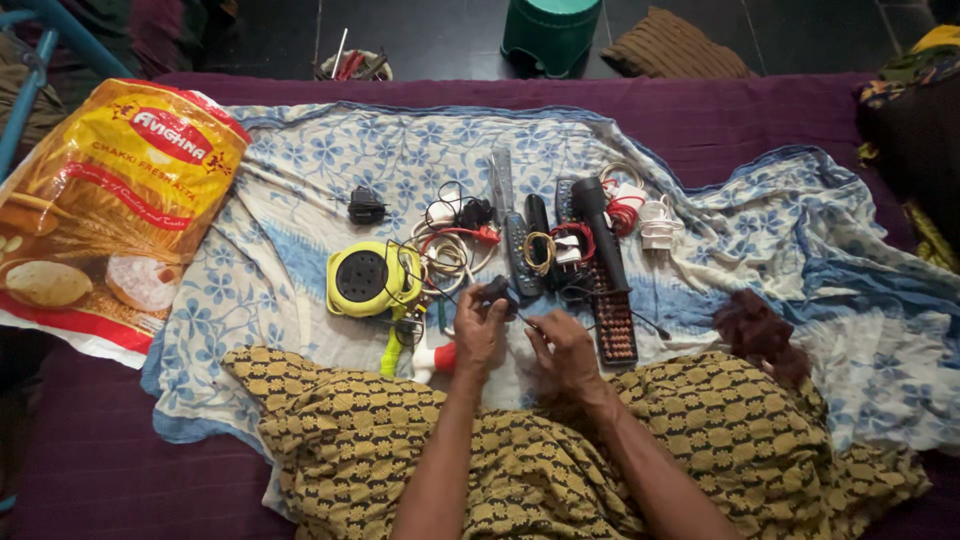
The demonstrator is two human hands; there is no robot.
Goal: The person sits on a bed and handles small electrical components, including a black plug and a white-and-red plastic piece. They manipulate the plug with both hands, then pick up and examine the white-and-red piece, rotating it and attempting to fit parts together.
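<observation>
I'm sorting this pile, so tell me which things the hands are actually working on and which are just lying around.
In hand:
- left hand holding a small black plug-like part
- right hand pinching a thin black wire

Lying about:
- yellow round device
- remote controls
- black torch
- white adapter
- flour bag
- green stool

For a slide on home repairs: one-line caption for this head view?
Left hand holds a small black plug, right hand pinches its thin wire, above gadgets on a floral cloth.
</observation>
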